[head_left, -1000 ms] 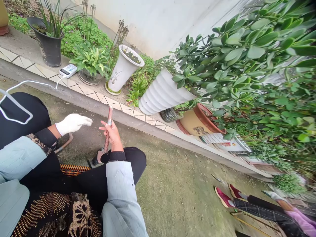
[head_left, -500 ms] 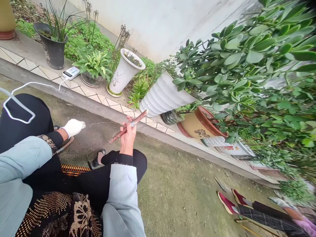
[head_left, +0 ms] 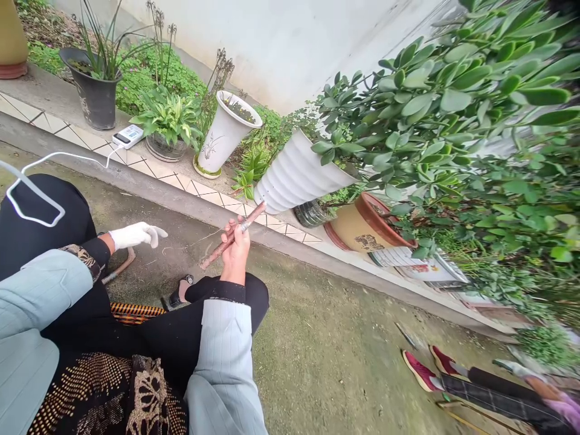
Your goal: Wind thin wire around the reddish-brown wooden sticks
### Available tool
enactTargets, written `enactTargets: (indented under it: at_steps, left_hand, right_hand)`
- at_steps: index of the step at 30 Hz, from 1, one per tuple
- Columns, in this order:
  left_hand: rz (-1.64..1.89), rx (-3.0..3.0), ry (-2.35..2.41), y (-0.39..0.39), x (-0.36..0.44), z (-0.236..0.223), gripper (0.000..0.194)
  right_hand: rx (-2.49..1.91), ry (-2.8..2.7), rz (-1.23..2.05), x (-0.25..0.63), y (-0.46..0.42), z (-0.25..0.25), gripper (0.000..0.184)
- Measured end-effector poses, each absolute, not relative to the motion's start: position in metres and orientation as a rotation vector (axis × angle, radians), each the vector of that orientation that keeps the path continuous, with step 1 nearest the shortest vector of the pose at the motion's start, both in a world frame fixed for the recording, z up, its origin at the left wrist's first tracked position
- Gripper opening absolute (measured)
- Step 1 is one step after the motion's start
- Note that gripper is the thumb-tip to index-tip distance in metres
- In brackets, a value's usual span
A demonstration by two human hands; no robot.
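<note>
In the head view my bare right hand (head_left: 235,244) is wrapped round a reddish-brown stick (head_left: 215,257), held slanting with its upper end to the right. A band of pale string or wire (head_left: 246,226) circles the stick just above my fingers. From it a thin loose strand (head_left: 194,243) curves down to the left. My left hand (head_left: 138,235), in a white glove, is apart from the stick with its fingers stretched out and nothing visible in them. Below the glove, a brownish curved piece (head_left: 120,266) lies partly hidden by my sleeve.
A tiled ledge (head_left: 149,168) runs across ahead, bearing potted plants, a white ribbed pot (head_left: 301,172) and a white device (head_left: 128,136) with a cable (head_left: 67,154). At the lower right another person's red shoes (head_left: 419,370) stand on the concrete ground (head_left: 326,338).
My left hand has gone from closed fingers to outstretched ones and shifted slightly right. The strand, stretched nearly straight between the hands before, now hangs slack. The right hand keeps the stick.
</note>
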State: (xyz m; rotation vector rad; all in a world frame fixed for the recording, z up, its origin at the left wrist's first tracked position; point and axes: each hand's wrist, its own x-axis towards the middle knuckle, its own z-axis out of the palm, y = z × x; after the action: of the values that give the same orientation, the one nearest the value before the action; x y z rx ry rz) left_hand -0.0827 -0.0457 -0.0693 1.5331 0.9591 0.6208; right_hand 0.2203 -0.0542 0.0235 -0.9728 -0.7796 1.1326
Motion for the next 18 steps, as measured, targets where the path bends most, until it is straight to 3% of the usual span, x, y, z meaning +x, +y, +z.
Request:
enactTargets:
  at_steps: [4, 6, 8, 11, 18]
  left_hand:
    - [0.992, 1.327, 1.095, -0.040, -0.081, -0.043, 0.027]
    - [0.950, 1.358, 1.046, -0.042, -0.067, -0.025, 0.048]
    - [0.817, 1.375, 0.844, -0.048, -0.047, -0.007, 0.057]
    - [0.666, 1.296, 0.626, -0.057, -0.023, 0.010, 0.050]
    - [0.701, 1.543, 0.866, -0.023, -0.048, 0.002, 0.038]
  right_hand:
    - [-0.981, -0.824, 1.276, 0.204, -0.055, 0.020, 0.037]
    - [-0.936, -0.916, 1.451, 0.190, -0.057, 0.017, 0.039]
    - [-0.880, -1.016, 1.612, 0.174, -0.059, 0.013, 0.040]
    - [-0.833, -1.106, 1.742, 0.158, -0.060, 0.012, 0.039]
    - [-0.838, -1.070, 1.865, 0.170, -0.051, 0.031, 0.037]
